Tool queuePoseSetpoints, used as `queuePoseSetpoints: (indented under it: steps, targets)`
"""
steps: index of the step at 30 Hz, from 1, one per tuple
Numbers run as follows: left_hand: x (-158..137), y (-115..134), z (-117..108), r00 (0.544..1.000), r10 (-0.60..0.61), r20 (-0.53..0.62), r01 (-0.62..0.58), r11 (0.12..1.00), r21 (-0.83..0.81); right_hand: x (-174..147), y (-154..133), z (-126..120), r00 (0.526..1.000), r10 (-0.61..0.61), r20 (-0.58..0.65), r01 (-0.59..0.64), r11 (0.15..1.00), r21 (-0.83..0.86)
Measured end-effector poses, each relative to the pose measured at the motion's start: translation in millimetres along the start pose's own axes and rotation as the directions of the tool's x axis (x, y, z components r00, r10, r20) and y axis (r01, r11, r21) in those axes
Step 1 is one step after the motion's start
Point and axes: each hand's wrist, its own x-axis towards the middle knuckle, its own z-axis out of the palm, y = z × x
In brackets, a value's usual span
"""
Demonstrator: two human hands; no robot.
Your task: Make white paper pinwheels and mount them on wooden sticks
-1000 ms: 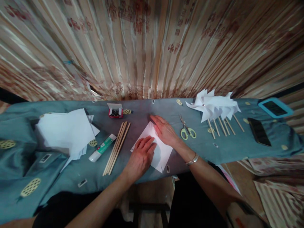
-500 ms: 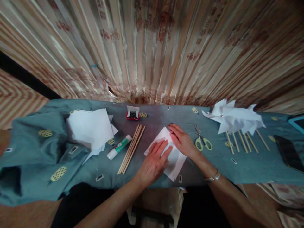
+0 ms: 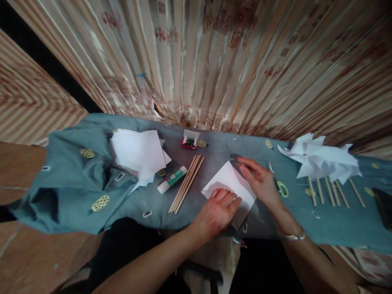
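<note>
The left hand is laid with bent fingers on a square white paper sheet; nothing is gripped. The right hand is held loosely curled over the sheet's right side; contact cannot be told. Scissors are partly hidden beside the right hand. Left of the left hand are placed wooden sticks, then a glue stick. Farther off: paper stack left, red box ahead, paper pinwheels right.

Curtain, pleated, beige, red-brown pattern, behind worktop. Bar, black, slanting, upper left. Cloth, grey-teal, yellow motifs, draped over worktop. Floor, brown, pale lines. Light, dim.
</note>
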Motion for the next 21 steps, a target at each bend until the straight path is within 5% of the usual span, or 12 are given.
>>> queuePoseSetpoints:
  steps: [6, 13, 17, 21]
  targets:
    - [-5.6, 8.2, -10.2, 0.997, -0.031, 0.069, 0.029, 0.999, 0.019, -10.9, -55.9, 3.6, 0.988, -0.079, 0.130, 0.092, 0.991, -0.098]
    - [-15.0, 14.4, -17.9, 0.984, 0.072, 0.161, -0.072, 0.997, -0.008, 5.6, -90.9, 35.7, 0.888, -0.258, 0.380, 0.323, 0.939, -0.115]
    - [-24.9, 22.5, -13.1, 0.955, 0.179, 0.235, -0.177, 0.984, -0.029, 24.1, -107.9, 76.2, 0.675, -0.378, 0.634, 0.553, 0.827, -0.095]
    - [-32.0, 25.7, -7.1, 0.964, 0.197, 0.176, -0.193, 0.980, -0.040, 28.6, -114.0, 108.0, 0.527, -0.351, 0.774, 0.678, 0.723, -0.134]
